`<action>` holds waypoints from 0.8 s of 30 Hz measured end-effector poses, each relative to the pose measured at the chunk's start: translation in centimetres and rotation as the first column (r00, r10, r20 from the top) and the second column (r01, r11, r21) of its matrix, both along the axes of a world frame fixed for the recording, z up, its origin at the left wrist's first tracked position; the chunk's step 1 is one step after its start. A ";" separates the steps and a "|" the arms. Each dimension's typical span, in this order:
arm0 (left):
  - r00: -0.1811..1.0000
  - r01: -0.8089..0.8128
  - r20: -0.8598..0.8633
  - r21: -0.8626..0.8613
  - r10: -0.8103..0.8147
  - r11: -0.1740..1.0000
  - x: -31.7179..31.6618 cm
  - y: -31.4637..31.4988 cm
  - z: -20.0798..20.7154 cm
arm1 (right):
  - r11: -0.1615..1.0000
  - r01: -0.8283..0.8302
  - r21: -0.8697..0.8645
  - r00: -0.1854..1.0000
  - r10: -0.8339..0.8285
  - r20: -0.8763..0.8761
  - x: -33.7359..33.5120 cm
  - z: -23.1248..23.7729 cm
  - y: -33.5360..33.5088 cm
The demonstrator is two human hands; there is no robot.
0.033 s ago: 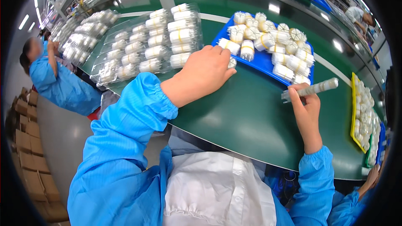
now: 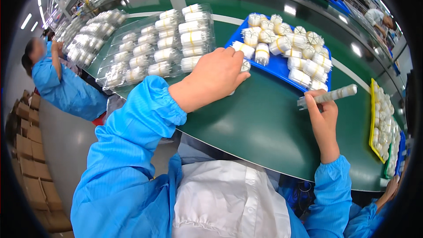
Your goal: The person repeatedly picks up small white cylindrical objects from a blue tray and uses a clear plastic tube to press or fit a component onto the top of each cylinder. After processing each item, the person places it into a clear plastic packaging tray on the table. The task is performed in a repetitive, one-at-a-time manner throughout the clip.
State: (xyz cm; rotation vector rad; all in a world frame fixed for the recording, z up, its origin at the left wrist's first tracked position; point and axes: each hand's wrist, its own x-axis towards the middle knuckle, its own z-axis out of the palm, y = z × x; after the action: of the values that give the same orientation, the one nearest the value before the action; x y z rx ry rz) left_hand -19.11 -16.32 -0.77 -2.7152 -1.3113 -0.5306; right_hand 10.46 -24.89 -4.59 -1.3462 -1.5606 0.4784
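A small white bundle (image 2: 245, 65) tied with a yellow band is touched by the left hand (image 2: 217, 76) at the near left corner of the blue tray (image 2: 282, 67). The fingers are curled down over it, but it cannot be told whether the bundle is really gripped or only covered, because the hand hides most of it. Compared with the earlier picture, almost nothing is changed: the left hand is found at the same corner of the tray and the right hand at the same place, so the pick-up seems to be only at its beginning.

A long clear tube (image 2: 328, 95), filled with pale pieces, is held by the right hand (image 2: 324, 121). The thumb and fingers are closed around its left end, and the tube is kept nearly level above the dark green table (image 2: 264, 123), pointing to the right.

The bundles on the blue tray are seen as short white rolls, each with a yellow band, lying loosely and in many directions. To the left of the tray, clear plastic trays (image 2: 163, 44) with similar rolls in tidy rows are placed. A yellow tray (image 2: 372, 119) with more white pieces is seen at the right edge. A person in a blue coat (image 2: 61, 86) is standing at the far left.
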 end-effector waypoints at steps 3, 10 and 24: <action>0.964 -0.023 0.263 -0.017 0.027 1.000 -2.0 0.8 2.0 | 1.000 0.007 -0.010 1.000 -0.007 0.015 -0.2 0.4 -0.3; 0.886 -0.460 0.130 0.116 0.446 0.880 -14.8 5.2 7.8 | 0.999 -0.032 0.001 0.998 0.032 0.051 -1.1 0.7 -0.5; 0.854 -0.431 0.256 -0.143 0.454 0.891 -17.5 11.2 3.6 | 0.999 -0.035 0.024 0.998 0.034 0.046 -0.9 1.0 -0.5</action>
State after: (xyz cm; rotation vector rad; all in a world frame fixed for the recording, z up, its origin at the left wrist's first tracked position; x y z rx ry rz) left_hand -36.57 -5.12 2.83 -2.3235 -1.9965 -0.8474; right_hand 9.58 -25.39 -3.60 -1.3211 -1.6239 0.4511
